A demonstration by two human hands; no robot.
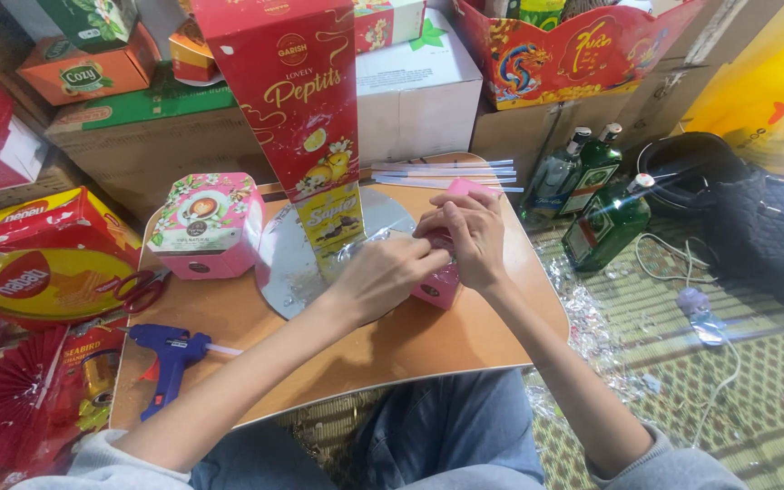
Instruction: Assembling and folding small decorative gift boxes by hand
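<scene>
Both my hands meet over a small pink box [438, 283] that stands on a low wooden table [465, 336]. My left hand [383, 272] presses against its left side, near clear crinkled film [362, 243]. My right hand [469, 231] grips the box top from above, fingers curled over it. Just left of the hands stands a tall red carton [297, 100] on a yellow box [330, 227], both on a round silver board [288, 263].
A pink octagonal tin [206, 222], red scissors [133, 289] and a blue glue gun [170, 358] lie on the table's left. White sticks [446, 172] rest at the back. Green bottles [605, 218], a black bag [764, 227] and stacked cartons surround the table.
</scene>
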